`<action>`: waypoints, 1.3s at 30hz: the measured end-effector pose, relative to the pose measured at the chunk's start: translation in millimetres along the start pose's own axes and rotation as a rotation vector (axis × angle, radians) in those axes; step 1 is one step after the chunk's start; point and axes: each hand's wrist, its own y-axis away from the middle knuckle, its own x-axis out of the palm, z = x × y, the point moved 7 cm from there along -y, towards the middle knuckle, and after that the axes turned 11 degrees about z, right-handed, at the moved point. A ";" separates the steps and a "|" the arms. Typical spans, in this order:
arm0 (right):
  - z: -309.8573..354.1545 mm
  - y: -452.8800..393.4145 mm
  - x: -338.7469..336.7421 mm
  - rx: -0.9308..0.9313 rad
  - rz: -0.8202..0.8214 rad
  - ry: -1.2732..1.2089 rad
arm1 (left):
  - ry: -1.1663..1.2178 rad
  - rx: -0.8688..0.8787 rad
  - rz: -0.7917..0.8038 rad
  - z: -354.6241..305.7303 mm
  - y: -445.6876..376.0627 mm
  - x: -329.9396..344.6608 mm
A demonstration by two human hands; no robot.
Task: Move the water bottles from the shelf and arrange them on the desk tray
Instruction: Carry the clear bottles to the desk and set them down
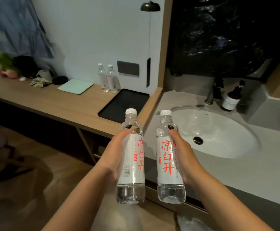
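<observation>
The left hand [119,147] holds one bottle [132,157] and the right hand [181,157] holds another bottle [169,160], side by side. Behind them a tray [124,104] lies on the desk [52,100]. Two more bottles [108,79] stand behind the tray. The sink [216,130] is to the right.

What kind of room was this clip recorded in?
Most likely a hotel room: a wooden desk with a black tray and two water bottles standing beside it sits right next to an open washbasin with a tap and a pump bottle.
</observation>
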 end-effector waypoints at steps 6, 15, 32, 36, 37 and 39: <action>6.0 -51.1 80.9 0.027 0.065 -0.042 | -0.052 0.103 -0.024 -55.2 0.4 -81.0; 32.1 -165.6 145.7 0.033 0.128 -0.034 | 0.050 0.085 -0.056 -113.8 -60.1 -170.7; 95.4 -398.8 180.7 0.087 0.035 0.058 | 0.156 0.000 -0.259 -247.9 -233.8 -314.8; 108.7 -439.7 171.5 0.051 -0.123 0.104 | 0.147 0.134 -0.348 -274.8 -278.7 -346.7; 111.1 -448.8 171.0 0.044 -0.151 0.104 | 0.114 0.154 -0.366 -280.9 -290.4 -354.8; 117.7 -466.3 172.3 0.021 -0.194 0.096 | 0.037 0.165 -0.356 -293.2 -316.3 -366.4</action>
